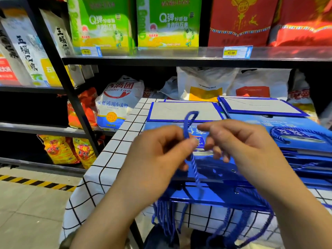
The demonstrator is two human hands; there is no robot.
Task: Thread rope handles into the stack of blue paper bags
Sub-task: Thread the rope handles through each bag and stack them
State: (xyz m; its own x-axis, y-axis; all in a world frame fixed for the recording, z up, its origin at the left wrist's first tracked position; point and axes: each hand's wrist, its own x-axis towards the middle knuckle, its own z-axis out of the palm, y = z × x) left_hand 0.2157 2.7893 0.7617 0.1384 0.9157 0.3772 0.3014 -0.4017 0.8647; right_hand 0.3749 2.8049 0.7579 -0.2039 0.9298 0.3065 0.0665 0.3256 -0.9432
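The blue rope handle (195,168) hung upright, pinched in the left hand's (158,150) grip, while the bag eyelet (233,170) lay lower right, nearer the right hand (248,141), whose grip was unclear.

Shelf price tag (237,52): "45.00"

The surface (111,159) has a white cloth on it, with black lines that make squares. A pile of flat blue bags (215,194) lies on it right under the left hand (161,151) and the right hand (242,146). A second pile of bags (305,148) lies just to the right of the right hand. Past the hands, a folded bag (179,110) lies flat with a pale side up, and another pale bag (260,105) lies beside it. Below the hands, blue ropes (165,216) hang over the near edge.
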